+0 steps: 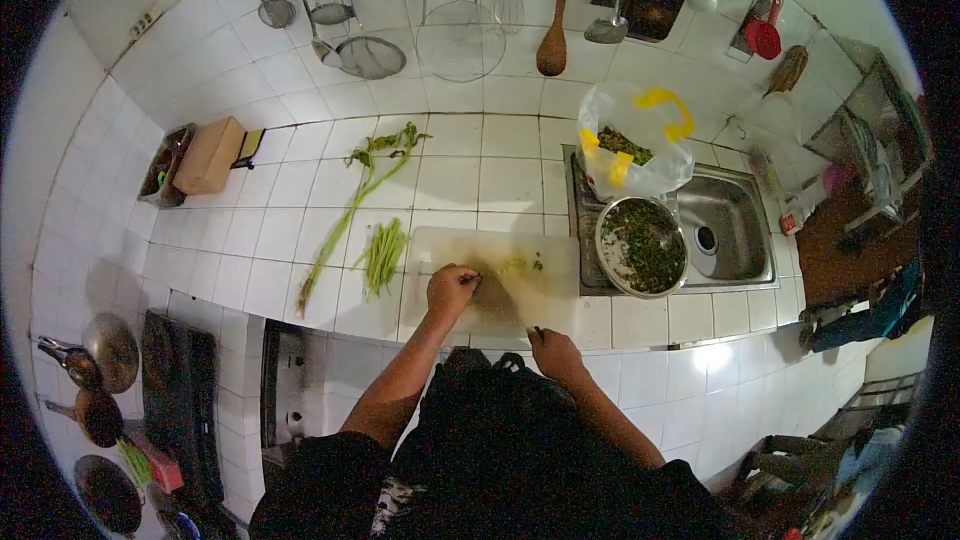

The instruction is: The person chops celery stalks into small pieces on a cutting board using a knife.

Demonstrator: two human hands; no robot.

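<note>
A translucent white cutting board [552,245] lies on the tiled counter in front of me. At its near right edge my right hand [558,353] is closed around the dark handle of a knife [516,296], whose blade points away and to the left across the board. My left hand [452,292] is over the board's left part, fingers pinched together; what they hold is too small to make out. Small chopped green bits [514,265] lie beyond the blade. Left of the board is a bundle of cut green stems [383,258], with a long leafy stalk [352,210] farther left.
On the right, a bowl of chopped greens [645,248] stands beside the steel sink [745,205]. Behind it is a plastic bag [630,175] with greens inside. A cardboard box [210,155] stands at the back left. Utensils such as a wooden spoon [553,45] hang on the wall.
</note>
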